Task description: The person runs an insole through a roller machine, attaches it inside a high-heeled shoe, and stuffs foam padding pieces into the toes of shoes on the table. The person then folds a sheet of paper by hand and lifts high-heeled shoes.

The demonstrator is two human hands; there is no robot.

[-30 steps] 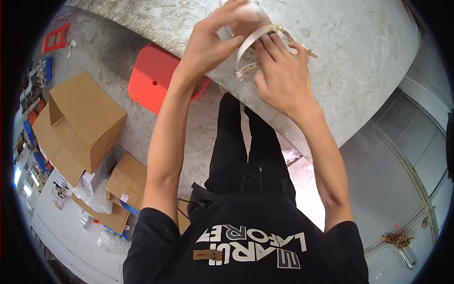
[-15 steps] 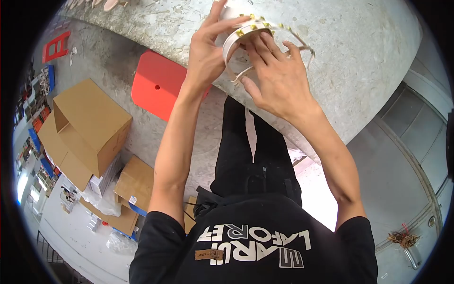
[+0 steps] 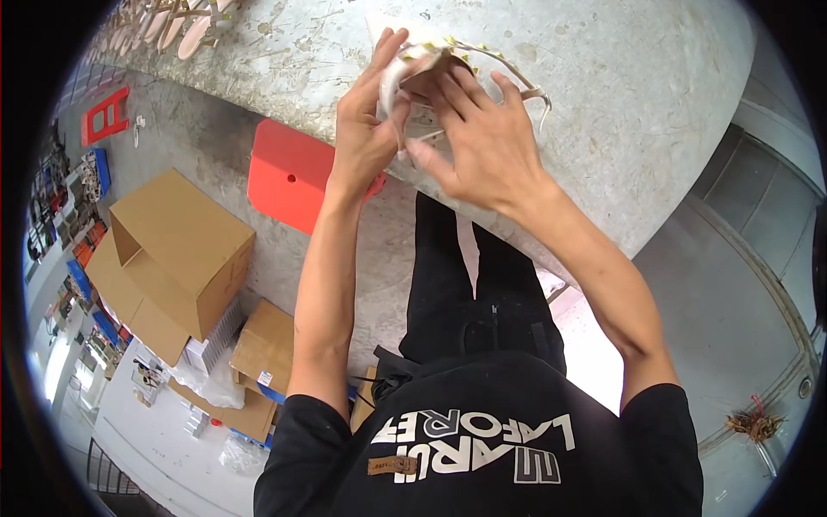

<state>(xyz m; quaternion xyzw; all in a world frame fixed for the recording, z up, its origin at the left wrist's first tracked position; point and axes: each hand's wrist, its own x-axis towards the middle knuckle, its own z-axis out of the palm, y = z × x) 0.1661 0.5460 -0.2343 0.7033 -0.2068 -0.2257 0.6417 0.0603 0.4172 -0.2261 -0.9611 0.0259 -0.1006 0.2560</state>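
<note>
Because the looped straps seem to need holding open, the person's left hand (image 3: 366, 129) takes the left side of a pale, strappy sandal with small gold-yellow studs (image 3: 413, 65), thumb and raised fingers on either side of the broad curved band. That hand appears closed on the band, probably as a brace against the other, though blur hides how firm the hold is. The right hand (image 3: 491, 142) reaches in palm down, fingers slipped beneath the studded straps, thumb spread toward the left hand; the fingertips are hidden, so whether they pinch anything cannot be told. Set inside the loop, they likely prop it up.

The sandal is at a worn grey table with a hard, stained top (image 3: 620, 129), just in from its near edge and well apart from its right edge; the hands cover any contact below. This spot presumably suits both forearms, which come in across the near edge. Far left along that edge sits a cluster of pale-soled sandals with thin straps (image 3: 198, 36), perhaps kept there so as not to crowd the hands. Just beside the near edge stands a red plastic stool with a squarish seat (image 3: 293, 164), seemingly within sitting reach.
</note>
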